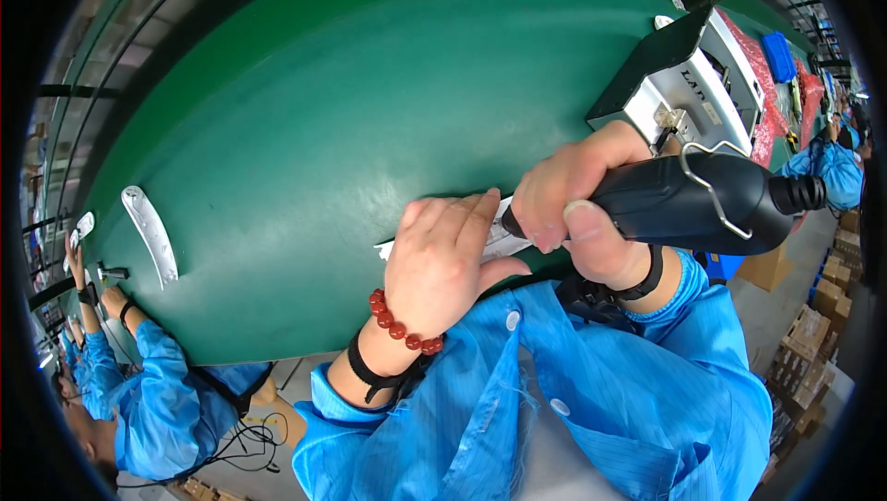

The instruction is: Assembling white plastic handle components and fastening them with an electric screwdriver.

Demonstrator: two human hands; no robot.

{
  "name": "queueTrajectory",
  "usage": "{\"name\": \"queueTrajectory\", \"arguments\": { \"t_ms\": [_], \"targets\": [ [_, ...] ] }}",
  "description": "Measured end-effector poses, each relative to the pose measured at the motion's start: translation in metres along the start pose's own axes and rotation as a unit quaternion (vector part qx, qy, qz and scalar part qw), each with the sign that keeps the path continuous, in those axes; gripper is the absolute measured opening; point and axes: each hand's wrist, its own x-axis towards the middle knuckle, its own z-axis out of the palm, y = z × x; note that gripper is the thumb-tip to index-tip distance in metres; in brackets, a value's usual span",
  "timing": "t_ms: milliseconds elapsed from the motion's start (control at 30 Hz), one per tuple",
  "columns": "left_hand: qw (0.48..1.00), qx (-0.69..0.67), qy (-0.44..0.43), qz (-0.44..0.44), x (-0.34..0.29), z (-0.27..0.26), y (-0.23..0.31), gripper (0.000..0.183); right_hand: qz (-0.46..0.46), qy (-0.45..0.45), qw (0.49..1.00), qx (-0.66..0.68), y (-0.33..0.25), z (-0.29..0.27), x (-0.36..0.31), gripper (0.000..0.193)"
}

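A slim white plastic part (506,241) lies on the green table near its front edge, mostly covered by my hands. My left hand (436,256) rests flat over it, fingers stretched out and thumb apart, pressing it down. In my right hand (591,210) is a black electric screwdriver (698,198), held nearly level with its tip pointing left at the white part. A bent wire hanger sits around the screwdriver's body. My fingers and the tool hide the exact point of contact.
Another long, curved white part (151,235) lies at the left of the green table (370,104). Beyond my right hand stands a black and silver box (661,76), with a blue bin (778,58) and red bubble wrap behind. At the left edge works a person in blue (171,399).
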Motion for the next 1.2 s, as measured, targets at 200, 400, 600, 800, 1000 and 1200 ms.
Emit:
{"name": "queueTrajectory", "arguments": {
  "t_ms": [200, 400, 600, 800, 1000, 1200],
  "targets": [
    [0.995, 0.064, -0.072, -0.001, 0.002, -0.002, 0.010, 0.073, -0.016, -0.022, 0.999, 0.028, 0.005, 0.001, 0.004, 0.030],
    [0.977, 0.148, -0.149, 0.038, 0.040, -0.019, -0.020, 0.063, -0.154, -0.053, 0.980, 0.118, -0.041, -0.010, 0.017, 0.029],
    [0.962, 0.264, 0.040, -0.060, 0.175, -0.088, -0.150, 0.062, -0.078, -0.389, 0.832, 0.387, -0.098, 0.025, 0.037, 0.016],
    [0.819, 0.482, 0.194, -0.244, 0.079, -0.164, -0.240, 0.060, -0.012, -0.379, 0.792, 0.479, -0.116, 0.016, 0.026, 0.015],
    [0.635, 0.432, 0.131, -0.626, -0.124, -0.222, -0.269, 0.059, 0.029, -0.362, 0.780, 0.509, -0.114, 0.011, 0.012, 0.012],
    [0.799, 0.387, 0.203, -0.412, -0.111, -0.192, -0.196, 0.042, -0.090, -0.286, 0.816, 0.495, -0.105, 0.020, -0.001, 0.012]
  ]
}}
